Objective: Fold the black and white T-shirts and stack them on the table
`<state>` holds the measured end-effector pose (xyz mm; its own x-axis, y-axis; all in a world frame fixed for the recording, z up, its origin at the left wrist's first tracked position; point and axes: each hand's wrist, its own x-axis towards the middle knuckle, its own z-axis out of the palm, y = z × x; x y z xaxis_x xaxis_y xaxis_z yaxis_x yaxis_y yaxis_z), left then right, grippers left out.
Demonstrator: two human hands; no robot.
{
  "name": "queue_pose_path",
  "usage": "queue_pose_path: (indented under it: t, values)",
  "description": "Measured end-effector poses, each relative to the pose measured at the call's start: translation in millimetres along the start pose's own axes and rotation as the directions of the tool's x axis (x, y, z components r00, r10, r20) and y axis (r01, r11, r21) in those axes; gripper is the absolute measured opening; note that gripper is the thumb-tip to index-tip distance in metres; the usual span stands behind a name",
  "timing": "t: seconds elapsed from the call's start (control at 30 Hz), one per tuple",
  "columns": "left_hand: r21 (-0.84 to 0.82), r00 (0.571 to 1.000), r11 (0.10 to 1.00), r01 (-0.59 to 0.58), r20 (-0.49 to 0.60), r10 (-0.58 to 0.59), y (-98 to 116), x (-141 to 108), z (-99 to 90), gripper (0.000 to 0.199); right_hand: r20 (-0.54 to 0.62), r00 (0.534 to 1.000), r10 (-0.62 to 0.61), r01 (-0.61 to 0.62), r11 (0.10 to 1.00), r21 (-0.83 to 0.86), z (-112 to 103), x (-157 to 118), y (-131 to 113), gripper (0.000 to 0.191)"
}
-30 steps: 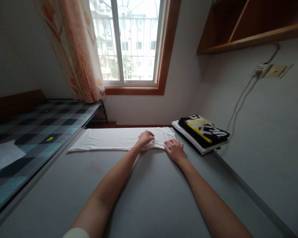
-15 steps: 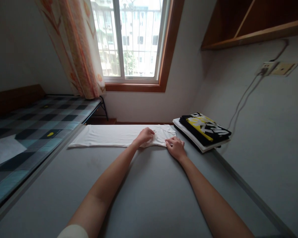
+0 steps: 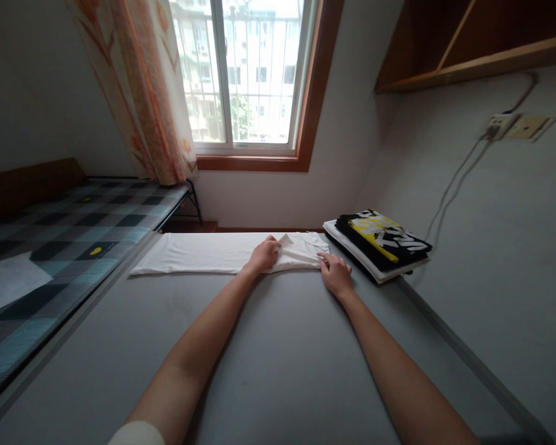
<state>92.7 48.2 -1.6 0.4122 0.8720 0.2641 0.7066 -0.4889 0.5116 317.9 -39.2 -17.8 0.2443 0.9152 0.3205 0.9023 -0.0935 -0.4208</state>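
Daylight came through a window [image 3: 252, 80] near twelve o'clock, with a flowered curtain [image 3: 143, 93] at eleven, a checked bed [image 3: 115, 207] at ten and a grey tabletop [image 3: 269, 346] running from six up to twelve. White cloth [image 3: 204, 253] lay along the tabletop's far edge in a long folded strip, reaching from about half past ten to just past twelve, where its end was rumpled. Just beside that end, at one o'clock, sat a pile of folded clothes [image 3: 377, 244]. Near twelve, the left hand [image 3: 265, 253] had its fingers drawn together, apparently pinching a raised fold of the cloth. At half past twelve, the right hand [image 3: 336, 274] touched the strip's end with bent fingers; whether it nipped the edge could not be told. By its creases the cloth looked light, thin and soft, hardly fragile, apt to slide over the smooth top and to sag if raised from one spot; a broad hold at both ends, all layers between thumb and fingers, would probably have suited it best
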Motion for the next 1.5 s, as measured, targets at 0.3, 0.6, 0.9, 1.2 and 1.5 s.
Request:
queue_pose_path:
  t: [0.3, 0.6, 0.9, 1.2, 1.5]
  values:
    - [0.050, 0.998, 0.999, -0.016, -0.054, 0.018, -12.7, 0.6, 9.2, 0.033, 0.034, 0.995, 0.096, -0.098, 0.995, 0.036, -5.6, 7.2, 9.6, 0.031]
    - [0.043, 0.992, 0.991, -0.130, -0.003, 0.130, 10.2, -0.7, -15.4, 0.019, -0.004, 0.999, 0.047, -0.046, 0.998, 0.038, -5.5, 4.5, 7.0, 0.034]
    - [-0.044, 0.868, 0.972, -0.231, 0.441, 0.226, 25.2, -1.8, -16.3, 0.022, -0.039, 0.999, 0.022, -0.020, 0.998, 0.057, -0.8, 7.6, 9.1, 0.029]
    - [0.180, 0.895, 0.955, -0.236, 0.422, 0.142, 38.2, -8.9, -30.6, 0.026, -0.046, 0.999, -0.013, 0.023, 0.973, 0.228, 4.9, 16.8, 21.8, 0.030]
    - [0.093, 0.858, 0.967, -0.239, 0.486, 0.165, 43.0, -7.7, -34.9, 0.026, -0.003, 0.997, -0.072, 0.065, 0.875, 0.480, -0.1, 28.6, 41.7, 0.031]
